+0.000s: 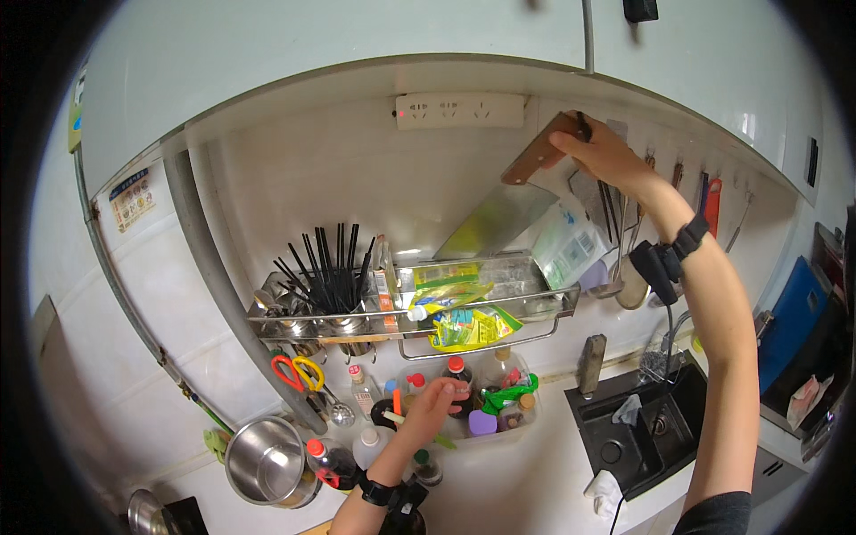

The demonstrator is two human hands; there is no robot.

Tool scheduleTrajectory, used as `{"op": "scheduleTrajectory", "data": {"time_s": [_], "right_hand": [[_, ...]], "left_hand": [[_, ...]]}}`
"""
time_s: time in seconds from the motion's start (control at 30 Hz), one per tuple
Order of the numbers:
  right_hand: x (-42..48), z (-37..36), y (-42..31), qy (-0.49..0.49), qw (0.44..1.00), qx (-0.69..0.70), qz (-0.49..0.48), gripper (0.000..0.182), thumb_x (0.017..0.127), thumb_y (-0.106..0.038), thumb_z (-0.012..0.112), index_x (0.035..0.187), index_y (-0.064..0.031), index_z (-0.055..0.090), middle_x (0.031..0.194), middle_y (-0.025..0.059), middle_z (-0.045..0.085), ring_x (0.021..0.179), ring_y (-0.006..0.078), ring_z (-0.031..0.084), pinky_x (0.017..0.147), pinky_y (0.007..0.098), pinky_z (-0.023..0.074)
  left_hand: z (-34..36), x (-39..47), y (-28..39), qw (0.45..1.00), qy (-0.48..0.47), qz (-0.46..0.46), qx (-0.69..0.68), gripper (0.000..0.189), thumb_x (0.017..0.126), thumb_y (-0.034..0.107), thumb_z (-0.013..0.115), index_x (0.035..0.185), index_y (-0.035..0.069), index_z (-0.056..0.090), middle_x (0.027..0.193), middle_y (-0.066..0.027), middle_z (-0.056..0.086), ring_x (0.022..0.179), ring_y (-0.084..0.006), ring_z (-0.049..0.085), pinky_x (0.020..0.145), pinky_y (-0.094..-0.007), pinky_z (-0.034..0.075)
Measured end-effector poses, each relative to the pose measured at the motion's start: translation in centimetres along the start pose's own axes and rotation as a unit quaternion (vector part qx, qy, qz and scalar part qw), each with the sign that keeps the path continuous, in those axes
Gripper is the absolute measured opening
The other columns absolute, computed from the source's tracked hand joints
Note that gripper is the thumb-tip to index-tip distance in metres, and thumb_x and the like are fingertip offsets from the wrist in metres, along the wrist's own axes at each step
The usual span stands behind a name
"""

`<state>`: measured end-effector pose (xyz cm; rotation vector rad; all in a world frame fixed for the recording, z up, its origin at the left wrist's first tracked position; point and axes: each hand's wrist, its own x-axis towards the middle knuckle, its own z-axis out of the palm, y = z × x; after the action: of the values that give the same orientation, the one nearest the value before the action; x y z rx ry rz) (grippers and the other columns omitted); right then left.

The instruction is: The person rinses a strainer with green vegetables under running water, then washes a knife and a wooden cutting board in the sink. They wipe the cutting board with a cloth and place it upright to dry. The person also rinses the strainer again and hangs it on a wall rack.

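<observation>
My right hand [598, 150] is raised to the wall and grips the brown wooden handle of a cleaver [498, 217]. The broad steel blade slants down to the left, its lower end at the back edge of a metal wall rack [568, 304]. Whether that end sits in a slot, I cannot tell. Lower down, my left hand [435, 404] hovers before a clear plastic bin [468, 445] of bottles, fingers loosely curled and apart, with nothing visible in them. Yellow-green seasoning packets [471, 328] and a whitish plastic bag [568, 247] rest on the rack.
Black chopsticks [328, 267] stand in metal cups at the rack's left. Ladles and spatulas [632, 281] hang at right, above a black sink [615, 448]. A steel pot [264, 461], red-and-yellow-handled scissors [297, 372] and a dark sauce bottle [331, 461] are at left. A power strip [460, 111] is above.
</observation>
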<state>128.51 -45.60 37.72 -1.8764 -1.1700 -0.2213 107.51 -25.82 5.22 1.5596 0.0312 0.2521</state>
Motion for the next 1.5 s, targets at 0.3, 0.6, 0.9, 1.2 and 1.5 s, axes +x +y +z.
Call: {"op": "scheduleTrajectory", "data": {"time_s": [0.3, 0.6, 0.9, 1.2, 1.5], "right_hand": [[7.8, 8.0, 1.2, 0.105, 0.989, -0.093, -0.040, 0.053, 0.073, -0.041, 0.060, 0.098, 0.0053, 0.057, 0.084, 0.0191, 0.065, 0.070, 0.0260, 0.065, 0.068, 0.0346, 0.0500], [7.0, 17.1, 3.3, -0.040, 0.950, -0.307, 0.025, 0.046, 0.071, -0.041, 0.060, 0.090, -0.0001, 0.065, 0.090, 0.0169, 0.064, 0.088, 0.0314, 0.062, 0.075, 0.0400, 0.0490], [6.5, 18.3, 4.5, -0.057, 0.936, -0.346, 0.008, 0.048, 0.072, -0.038, 0.064, 0.102, -0.0007, 0.057, 0.093, 0.0163, 0.063, 0.089, 0.0305, 0.061, 0.073, 0.0405, 0.0488], [2.6, 14.7, 1.8, -0.024, 0.910, -0.404, -0.088, 0.035, 0.076, -0.028, 0.063, 0.097, -0.0014, 0.053, 0.086, 0.0149, 0.063, 0.081, 0.0329, 0.062, 0.067, 0.0414, 0.0499], [-6.1, 8.5, -2.1, -0.044, 0.909, -0.397, -0.122, 0.027, 0.077, -0.029, 0.064, 0.088, -0.0048, 0.061, 0.081, 0.0155, 0.064, 0.080, 0.0320, 0.062, 0.069, 0.0411, 0.0504]], "left_hand": [[0.0, 0.4, -0.6, 0.999, -0.021, -0.005, -0.031, 0.034, 0.097, 0.030, 0.033, 0.111, 0.003, 0.048, 0.113, -0.0086, 0.055, 0.104, -0.0184, 0.055, 0.084, -0.0310, 0.046], [-2.0, -1.7, -2.0, 0.999, 0.015, -0.017, -0.026, 0.036, 0.098, 0.031, 0.031, 0.113, 0.002, 0.048, 0.114, -0.0089, 0.053, 0.105, -0.0202, 0.055, 0.083, -0.0308, 0.046], [-1.9, -2.1, -2.2, 0.999, 0.032, -0.025, -0.023, 0.037, 0.097, 0.032, 0.032, 0.110, 0.002, 0.049, 0.116, -0.0087, 0.053, 0.104, -0.0188, 0.055, 0.082, -0.0297, 0.047], [-0.4, -4.2, -1.3, 0.999, 0.041, -0.026, -0.012, 0.040, 0.097, 0.034, 0.032, 0.111, 0.001, 0.050, 0.110, -0.0077, 0.055, 0.101, -0.0180, 0.055, 0.083, -0.0308, 0.047], [2.8, -9.1, -1.4, 0.996, 0.090, -0.025, 0.012, 0.037, 0.097, 0.034, 0.032, 0.109, 0.003, 0.049, 0.113, -0.0083, 0.055, 0.099, -0.0178, 0.056, 0.080, -0.0300, 0.048]]}}
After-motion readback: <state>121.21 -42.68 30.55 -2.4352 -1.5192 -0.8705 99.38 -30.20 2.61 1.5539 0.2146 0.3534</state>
